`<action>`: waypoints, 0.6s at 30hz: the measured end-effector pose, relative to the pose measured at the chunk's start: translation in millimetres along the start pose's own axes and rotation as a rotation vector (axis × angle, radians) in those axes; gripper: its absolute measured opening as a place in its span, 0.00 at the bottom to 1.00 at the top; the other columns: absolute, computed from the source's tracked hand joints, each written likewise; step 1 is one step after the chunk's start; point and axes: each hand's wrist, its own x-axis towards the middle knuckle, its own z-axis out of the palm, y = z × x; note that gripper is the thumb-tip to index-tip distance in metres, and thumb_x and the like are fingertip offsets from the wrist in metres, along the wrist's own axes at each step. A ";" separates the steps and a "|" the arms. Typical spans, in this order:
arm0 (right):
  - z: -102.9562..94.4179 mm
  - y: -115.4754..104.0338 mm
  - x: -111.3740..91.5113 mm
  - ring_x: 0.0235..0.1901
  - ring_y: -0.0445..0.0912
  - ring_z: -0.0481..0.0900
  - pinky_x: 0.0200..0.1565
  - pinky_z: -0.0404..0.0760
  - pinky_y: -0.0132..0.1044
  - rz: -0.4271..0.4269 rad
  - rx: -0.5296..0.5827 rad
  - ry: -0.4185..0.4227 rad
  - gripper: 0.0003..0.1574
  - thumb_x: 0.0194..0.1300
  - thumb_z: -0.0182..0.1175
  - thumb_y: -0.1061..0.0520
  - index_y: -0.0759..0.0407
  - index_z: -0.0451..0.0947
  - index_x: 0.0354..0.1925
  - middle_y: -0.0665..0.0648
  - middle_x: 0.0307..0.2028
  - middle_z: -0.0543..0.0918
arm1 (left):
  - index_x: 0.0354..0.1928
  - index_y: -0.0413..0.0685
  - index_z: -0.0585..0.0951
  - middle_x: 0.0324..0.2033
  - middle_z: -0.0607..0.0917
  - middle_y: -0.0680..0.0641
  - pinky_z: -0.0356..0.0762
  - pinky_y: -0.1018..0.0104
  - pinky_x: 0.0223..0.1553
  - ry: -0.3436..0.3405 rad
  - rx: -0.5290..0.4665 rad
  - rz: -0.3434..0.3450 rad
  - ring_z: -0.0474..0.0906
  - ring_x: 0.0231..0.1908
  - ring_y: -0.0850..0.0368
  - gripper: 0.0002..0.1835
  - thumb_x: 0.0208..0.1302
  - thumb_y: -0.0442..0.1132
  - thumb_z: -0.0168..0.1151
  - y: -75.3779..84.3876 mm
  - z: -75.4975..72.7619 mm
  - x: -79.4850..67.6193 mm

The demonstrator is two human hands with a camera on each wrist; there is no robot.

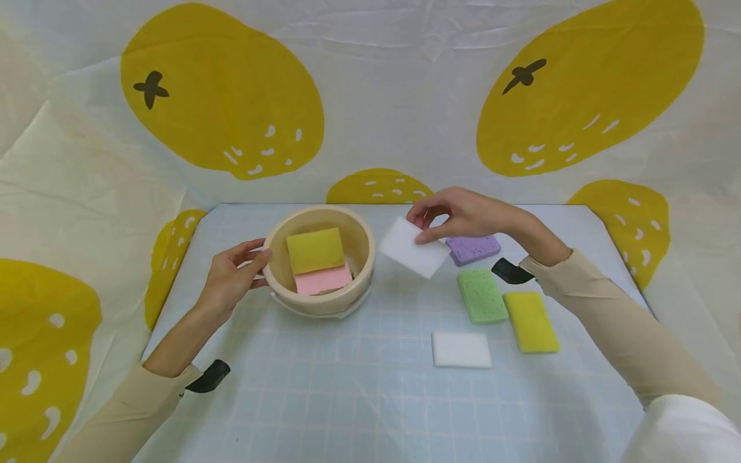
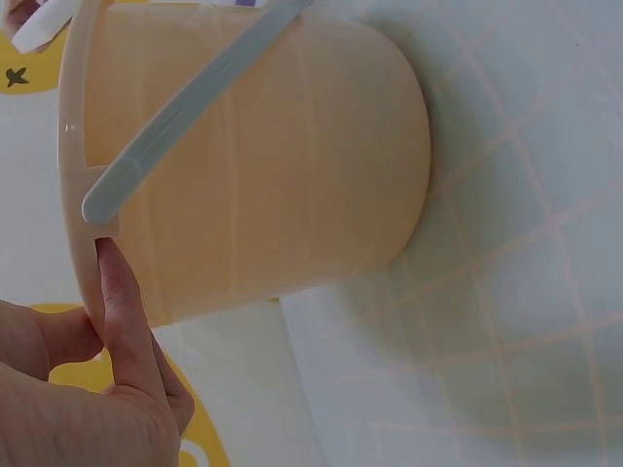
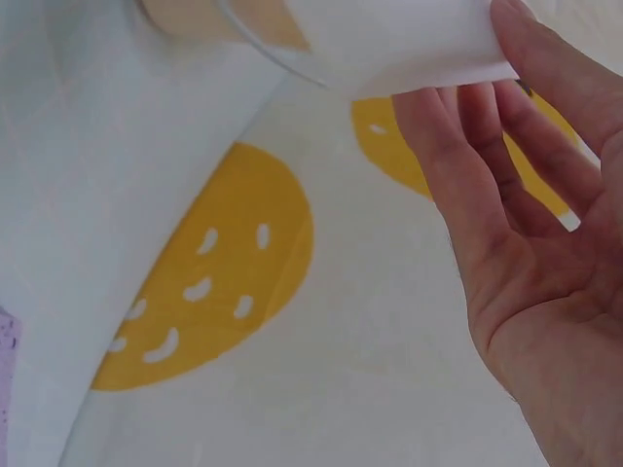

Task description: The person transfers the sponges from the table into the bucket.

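Observation:
A cream bucket (image 1: 361,280) with a pale handle (image 2: 195,112) stands at the left of the table. My left hand (image 1: 228,276) grips its rim at the left side, thumb and fingers on either side of the edge in the left wrist view. Inside lie a yellow sponge (image 1: 315,251) and a pink sponge (image 1: 324,280) below it, with more partly hidden beneath. To the right of the bucket, my right hand (image 1: 469,215) pinches a white sponge (image 1: 413,247) between thumb and fingers, held up above the table. In the right wrist view the white sponge (image 3: 409,49) overlaps the bucket.
On the right lie a purple sponge (image 1: 471,249), partly behind the right hand, a green sponge (image 1: 482,296), a yellow sponge (image 1: 531,323) and another white sponge (image 1: 461,350). A lemon-printed cloth (image 1: 399,96) hangs behind the pale blue checked table (image 1: 324,399).

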 end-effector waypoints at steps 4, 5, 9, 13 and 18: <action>-1.7 -6.5 10.1 0.42 0.42 0.79 0.44 0.83 0.35 -0.029 -0.011 0.005 0.21 0.55 0.70 0.49 0.52 0.79 0.47 0.48 0.41 0.82 | 0.67 0.49 0.68 0.55 0.73 0.42 0.82 0.69 0.38 0.001 -0.005 -0.004 0.80 0.37 0.59 0.31 0.65 0.54 0.57 -0.3 -0.3 0.5; -1.9 -8.3 13.0 0.42 0.42 0.79 0.44 0.82 0.35 -0.039 -0.016 0.010 0.21 0.55 0.70 0.49 0.52 0.79 0.46 0.48 0.41 0.82 | 0.67 0.49 0.68 0.55 0.73 0.42 0.82 0.69 0.38 0.002 -0.003 -0.004 0.80 0.37 0.59 0.31 0.65 0.54 0.57 -0.4 -0.5 0.6; -2.9 -15.2 26.0 0.42 0.42 0.79 0.44 0.82 0.35 -0.080 -0.013 0.023 0.20 0.56 0.69 0.50 0.53 0.79 0.47 0.48 0.41 0.82 | 0.67 0.49 0.67 0.55 0.73 0.41 0.82 0.69 0.38 0.002 -0.001 -0.003 0.80 0.37 0.59 0.31 0.66 0.54 0.57 -0.6 -1.3 0.5; -2.9 -20.6 40.3 0.41 0.43 0.79 0.44 0.82 0.36 -0.111 -0.003 0.044 0.20 0.56 0.69 0.51 0.55 0.80 0.47 0.49 0.41 0.82 | 0.67 0.49 0.68 0.54 0.74 0.41 0.82 0.69 0.38 0.001 -0.007 0.001 0.80 0.37 0.60 0.31 0.66 0.53 0.57 -1.1 -1.4 0.9; -1.2 -26.2 55.7 0.41 0.42 0.79 0.45 0.81 0.36 -0.120 0.002 0.056 0.20 0.56 0.70 0.51 0.54 0.80 0.47 0.49 0.41 0.82 | 0.67 0.49 0.68 0.54 0.74 0.41 0.82 0.69 0.38 0.003 -0.006 0.002 0.80 0.37 0.58 0.31 0.65 0.54 0.57 -0.9 -0.5 1.7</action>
